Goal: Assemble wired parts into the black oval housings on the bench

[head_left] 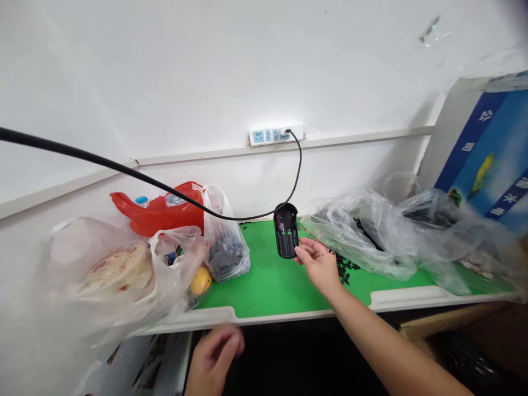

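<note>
Shell [286,242] looks light, stiff, kinda slick, so your right hand [324,268] pinching its near right edge works; blurry left hand [216,355], can't tell.

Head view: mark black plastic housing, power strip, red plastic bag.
Black plastic housing [285,240]: head view, on its slotted lower half.
Power strip [275,135]: head view, on its socket face, near mid-length.
Red plastic bag [168,217]: head view, on its front side.
</note>
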The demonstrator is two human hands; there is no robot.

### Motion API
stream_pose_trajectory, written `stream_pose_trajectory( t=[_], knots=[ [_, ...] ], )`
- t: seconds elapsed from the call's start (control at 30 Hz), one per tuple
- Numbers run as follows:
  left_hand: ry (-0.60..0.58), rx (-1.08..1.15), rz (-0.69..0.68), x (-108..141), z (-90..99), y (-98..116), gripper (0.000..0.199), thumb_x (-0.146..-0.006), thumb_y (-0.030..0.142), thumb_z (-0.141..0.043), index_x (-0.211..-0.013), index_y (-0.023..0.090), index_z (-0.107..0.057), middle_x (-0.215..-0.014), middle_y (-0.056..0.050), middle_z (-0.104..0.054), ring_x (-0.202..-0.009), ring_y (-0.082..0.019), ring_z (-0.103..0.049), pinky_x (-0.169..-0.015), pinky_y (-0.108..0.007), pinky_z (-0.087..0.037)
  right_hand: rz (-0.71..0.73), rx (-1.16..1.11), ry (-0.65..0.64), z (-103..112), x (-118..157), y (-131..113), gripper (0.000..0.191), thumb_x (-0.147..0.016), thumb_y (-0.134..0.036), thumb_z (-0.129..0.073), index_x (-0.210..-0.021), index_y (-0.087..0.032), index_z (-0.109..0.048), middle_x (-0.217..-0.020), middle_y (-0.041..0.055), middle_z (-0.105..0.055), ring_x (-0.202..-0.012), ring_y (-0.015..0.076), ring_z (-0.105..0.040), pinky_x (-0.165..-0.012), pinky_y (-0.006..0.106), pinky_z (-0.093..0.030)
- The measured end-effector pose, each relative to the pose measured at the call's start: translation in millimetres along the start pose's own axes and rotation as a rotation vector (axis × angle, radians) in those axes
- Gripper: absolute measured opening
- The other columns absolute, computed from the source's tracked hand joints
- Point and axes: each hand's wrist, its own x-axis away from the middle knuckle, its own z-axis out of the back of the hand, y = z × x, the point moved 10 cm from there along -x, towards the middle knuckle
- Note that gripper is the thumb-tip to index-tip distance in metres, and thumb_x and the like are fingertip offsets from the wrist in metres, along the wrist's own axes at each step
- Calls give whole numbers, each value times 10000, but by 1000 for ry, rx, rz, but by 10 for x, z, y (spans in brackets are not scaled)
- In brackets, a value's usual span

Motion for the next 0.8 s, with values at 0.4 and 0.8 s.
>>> stream_pose_trajectory(
  t=[0.4, 0.8],
  knots=[
    [-339, 960, -81, -2168, -1525, 991, 352, -733, 221, -688, -1064, 158, -583, -1058, -106, -653, -969, -276, -637, -858, -472, -498, -54, 118, -371, -188, -476, -113, 468, -604, -374, -746, -953, -129, -552, -688, 0, -604, -541, 85, -562, -500, 197, -468],
    [-262, 735, -34, -2384, -1689, 502, 552, -603, 126, -759, -1119, 192, -577, -1046, -66, -641, -987, -247, -589, -874, -440, -470, 218, 665, -549, -171, -952, -653, 313, -759, -390, -577, -920, -137, -668, -551, -25, -529, -433, 31, -375, -420, 149, -263]
  ],
)
